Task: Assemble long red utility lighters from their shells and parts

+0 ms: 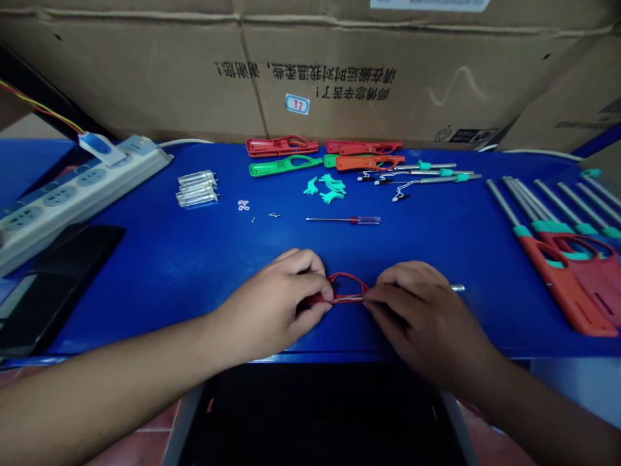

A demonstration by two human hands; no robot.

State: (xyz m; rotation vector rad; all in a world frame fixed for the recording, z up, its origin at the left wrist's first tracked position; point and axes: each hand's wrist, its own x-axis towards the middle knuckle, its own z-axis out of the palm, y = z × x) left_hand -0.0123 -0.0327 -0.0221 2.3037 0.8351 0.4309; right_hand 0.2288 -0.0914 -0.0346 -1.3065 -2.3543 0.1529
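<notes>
Near the front edge of the blue table, a red lighter casing point(347, 299) with an oval loop lies between my two hands. My left hand point(286, 294) is closed on its left end, fingertips pinching the red plastic. The casing's right end is held by my right hand point(422, 310), fingers pressed together. A metal tube tip point(457, 287) sticks out to the right past my right hand. My fingers hide both ends of the casing. Beyond my hands lies a screwdriver point(366, 221) with a clear and red handle.
Red, green and orange casing parts point(284, 145), teal pieces point(332, 196), wired metal tubes point(431, 173) and clear tanks point(198, 189) lie farther back. Long lighters point(565, 278) are at right; a power strip point(72, 194) and black phone point(53, 291) at left. A cardboard box point(169, 77) stands behind.
</notes>
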